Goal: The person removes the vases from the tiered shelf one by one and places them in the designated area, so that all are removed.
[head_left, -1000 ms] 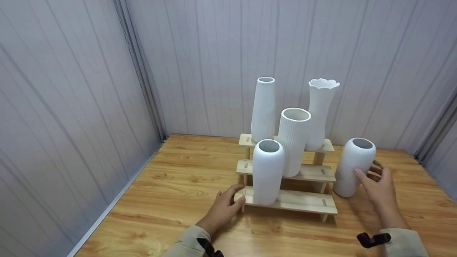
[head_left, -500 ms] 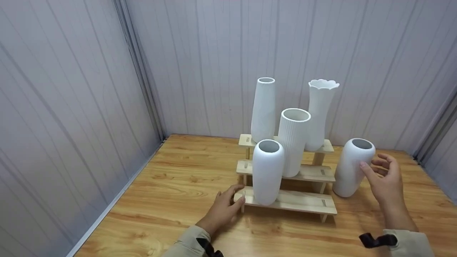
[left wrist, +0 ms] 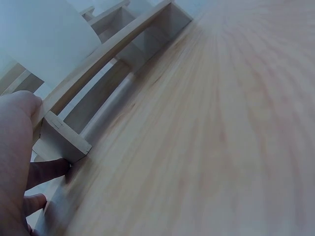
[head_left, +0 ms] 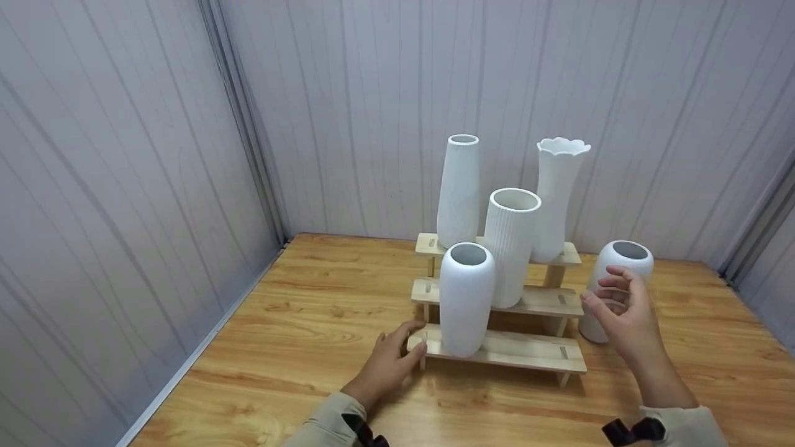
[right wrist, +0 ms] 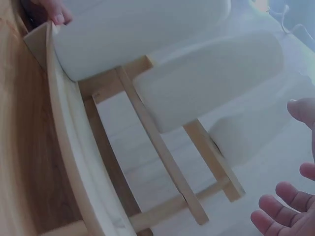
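Your sleeves are pale beige cloth. The left sleeve (head_left: 326, 422) shows light creases and ends near the wrist in a plain edge. The right sleeve (head_left: 692, 428) matches in colour and ends likewise. At the left sleeve's edge, note the black fitting (head_left: 358, 427), narrow and angled. At the right sleeve, a second black fitting (head_left: 646, 429) has a bent outline with blunt ends. Your left hand (head_left: 388, 362) and right hand (head_left: 630, 320) are bare.

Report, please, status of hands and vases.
Left hand grips tiered wooden stand. Right hand empty. Four vases upright on stand; fifth vase on table, partly behind right hand.
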A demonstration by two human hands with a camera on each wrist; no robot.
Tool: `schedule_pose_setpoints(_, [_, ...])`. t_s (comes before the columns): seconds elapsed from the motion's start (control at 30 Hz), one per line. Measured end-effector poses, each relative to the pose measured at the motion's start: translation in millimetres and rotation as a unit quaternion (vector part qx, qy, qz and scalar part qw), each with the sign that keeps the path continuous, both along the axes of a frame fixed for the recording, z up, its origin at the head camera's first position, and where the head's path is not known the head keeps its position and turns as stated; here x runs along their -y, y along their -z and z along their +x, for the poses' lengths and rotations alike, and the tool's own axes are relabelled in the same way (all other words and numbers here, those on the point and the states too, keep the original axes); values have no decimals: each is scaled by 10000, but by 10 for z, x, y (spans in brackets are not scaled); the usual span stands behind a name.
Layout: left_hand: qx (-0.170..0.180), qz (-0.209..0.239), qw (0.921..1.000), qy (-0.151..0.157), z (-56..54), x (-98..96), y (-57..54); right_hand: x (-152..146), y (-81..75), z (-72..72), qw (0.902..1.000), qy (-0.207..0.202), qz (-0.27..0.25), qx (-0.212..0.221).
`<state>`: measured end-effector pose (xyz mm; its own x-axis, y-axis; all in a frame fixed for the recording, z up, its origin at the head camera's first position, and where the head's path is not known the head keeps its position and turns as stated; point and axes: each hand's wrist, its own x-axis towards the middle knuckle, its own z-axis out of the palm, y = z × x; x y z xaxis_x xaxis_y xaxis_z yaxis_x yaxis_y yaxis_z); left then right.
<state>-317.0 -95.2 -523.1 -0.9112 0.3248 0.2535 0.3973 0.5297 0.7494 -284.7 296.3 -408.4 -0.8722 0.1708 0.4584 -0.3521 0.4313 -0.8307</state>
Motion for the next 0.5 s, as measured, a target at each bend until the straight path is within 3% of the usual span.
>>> schedule_pose_setpoints(0.5, [-21, -13, 10000, -37, 1, -1, 3, 326, 105, 41, 9944, -1007, -3, 307])
